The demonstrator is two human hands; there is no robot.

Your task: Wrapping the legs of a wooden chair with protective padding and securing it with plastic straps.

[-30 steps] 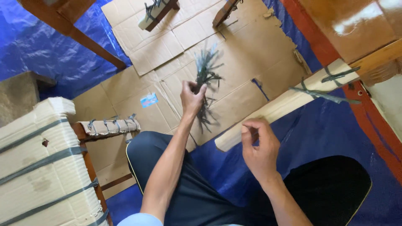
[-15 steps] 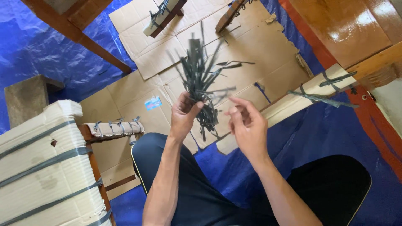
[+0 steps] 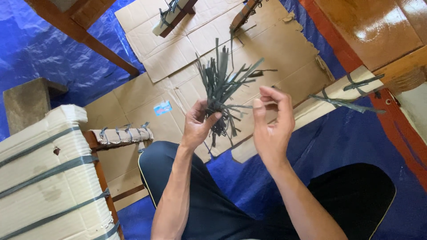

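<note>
My left hand (image 3: 199,124) grips a bunch of dark green plastic strap pieces (image 3: 223,86) around its middle, so the ends fan out above and hang below the fist. Just to the right, my right hand (image 3: 271,124) is raised with thumb and fingers curled and apart, close to the strips sticking out sideways; whether it pinches one I cannot tell. Both hands hover above flattened brown cardboard (image 3: 267,58) and my dark trouser leg (image 3: 209,200).
A foam-wrapped wooden piece tied with straps (image 3: 338,91) lies to the right on a blue tarp (image 3: 44,49). A strapped cardboard-wrapped bundle (image 3: 44,178) stands at the lower left beside a smaller wrapped bar (image 3: 120,134). Brown wooden furniture parts (image 3: 373,26) sit at the top.
My right hand rose from beside the wrapped wooden piece to the bunch. My left hand lifted the bunch slightly and tilted it, so the strips fan out more widely.
</note>
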